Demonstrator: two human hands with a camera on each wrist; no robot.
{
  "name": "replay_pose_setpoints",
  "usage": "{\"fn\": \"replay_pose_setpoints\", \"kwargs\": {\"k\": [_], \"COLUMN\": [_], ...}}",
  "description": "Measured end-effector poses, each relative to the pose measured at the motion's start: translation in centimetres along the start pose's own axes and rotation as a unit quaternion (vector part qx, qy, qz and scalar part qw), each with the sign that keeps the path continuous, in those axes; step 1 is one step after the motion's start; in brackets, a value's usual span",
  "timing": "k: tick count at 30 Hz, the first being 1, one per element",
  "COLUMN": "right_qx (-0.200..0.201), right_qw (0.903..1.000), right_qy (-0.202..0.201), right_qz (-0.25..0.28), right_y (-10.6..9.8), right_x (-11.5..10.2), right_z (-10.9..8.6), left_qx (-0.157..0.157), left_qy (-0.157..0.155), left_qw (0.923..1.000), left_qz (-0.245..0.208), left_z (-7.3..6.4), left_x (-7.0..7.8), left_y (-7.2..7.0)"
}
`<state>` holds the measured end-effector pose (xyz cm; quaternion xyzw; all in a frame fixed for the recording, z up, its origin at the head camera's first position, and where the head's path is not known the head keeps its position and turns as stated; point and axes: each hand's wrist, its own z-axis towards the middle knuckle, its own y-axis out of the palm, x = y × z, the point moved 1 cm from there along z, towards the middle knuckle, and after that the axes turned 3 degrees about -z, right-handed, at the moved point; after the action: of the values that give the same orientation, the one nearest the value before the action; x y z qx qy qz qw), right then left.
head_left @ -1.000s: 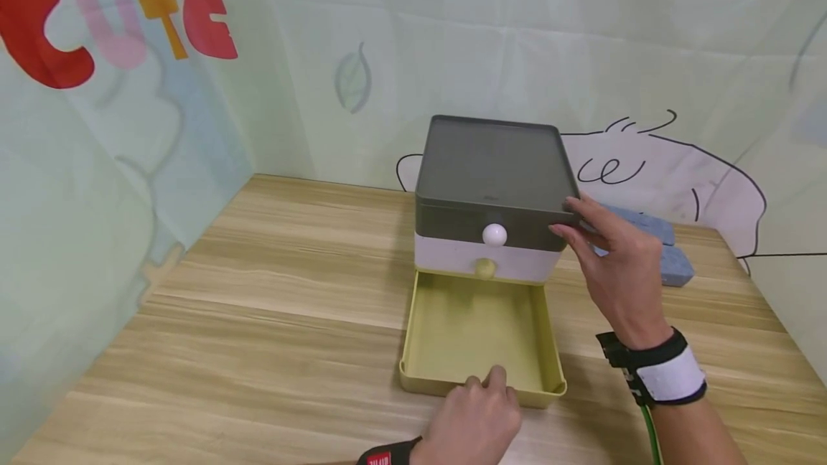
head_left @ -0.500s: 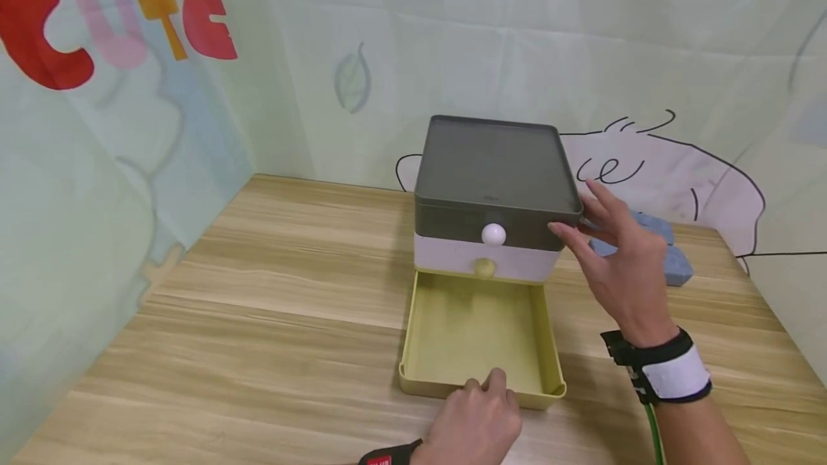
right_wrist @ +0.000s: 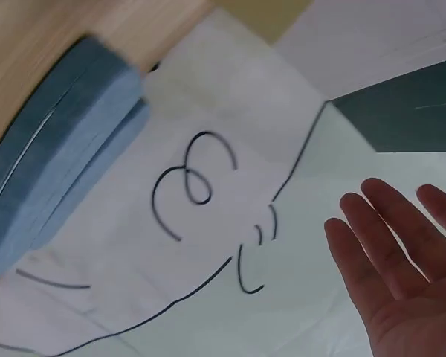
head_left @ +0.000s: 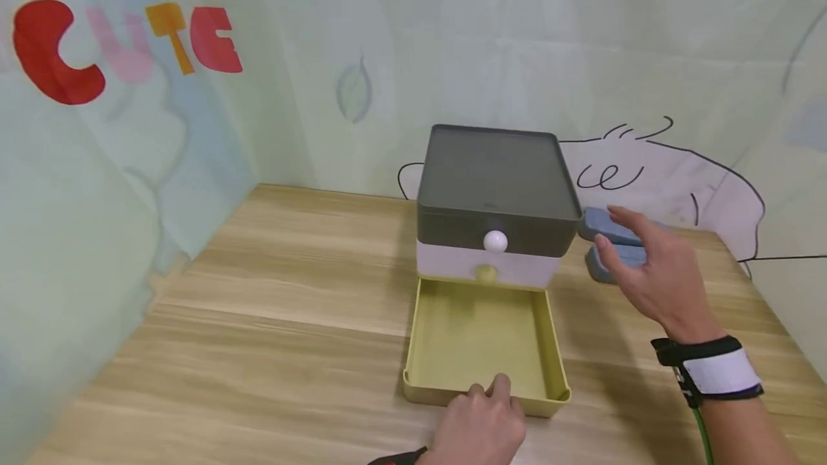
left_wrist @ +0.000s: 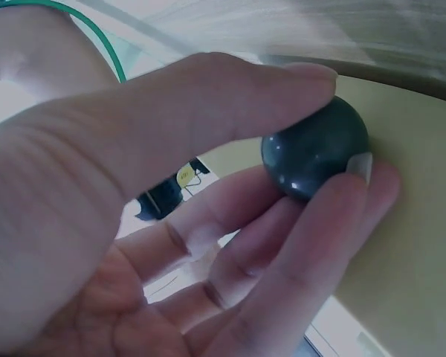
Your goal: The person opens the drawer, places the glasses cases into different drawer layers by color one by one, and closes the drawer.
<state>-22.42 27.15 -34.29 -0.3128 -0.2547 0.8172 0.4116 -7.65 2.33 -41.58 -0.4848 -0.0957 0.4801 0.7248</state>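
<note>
A small three-tier drawer box (head_left: 500,171) stands against the back cloth, grey on top, white in the middle, yellow below. Its bottom yellow drawer (head_left: 478,332) is pulled far out and holds nothing. My left hand (head_left: 478,428) is at the drawer's front; in the left wrist view its thumb and fingers pinch a dark round knob (left_wrist: 316,149) on that front. My right hand (head_left: 665,275) hovers right of the box with fingers spread, holding nothing. Two blue cases (head_left: 614,227) lie behind it, partly hidden by the fingers.
The wooden table (head_left: 291,293) runs back to a printed cloth (head_left: 310,92) hung behind and at the left. A white knob (head_left: 495,241) sticks out of the grey drawer, a yellow knob (head_left: 485,274) out of the white one.
My right hand has let go of the grey top's front right corner and moved right, towards the blue cases. The left hand keeps its pinch on the knob; the head view has tilted slightly.
</note>
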Motion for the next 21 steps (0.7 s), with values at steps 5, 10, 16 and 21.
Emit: {"fn": "replay_pose_setpoints", "kwargs": {"k": [5,10,16,21], "right_qx": [-0.064,-0.144,-0.273,-0.316], "right_qw": [0.9977,0.9876,0.9553,0.9411], "right_qy": [-0.004,-0.006,0.048,0.057], "right_qz": [-0.024,-0.063,-0.104,-0.105], "right_y": [-0.1,-0.2,0.1,0.7], "right_x": [2.5,4.8,7.2,9.4], "right_z": [0.0,0.3,0.1,-0.6], "left_qx": [-0.004,-0.016,-0.012,-0.024], "left_qy": [-0.003,-0.001,0.002,0.008], "left_qw": [1.0000,0.9999,0.9999,0.9995], "left_qz": [0.003,0.004,0.012,0.018], "left_z": [0.0,0.1,0.0,-0.1], "left_x": [0.2,0.1,0.1,0.2], "left_y": [0.0,-0.3,-0.4,-0.7]}}
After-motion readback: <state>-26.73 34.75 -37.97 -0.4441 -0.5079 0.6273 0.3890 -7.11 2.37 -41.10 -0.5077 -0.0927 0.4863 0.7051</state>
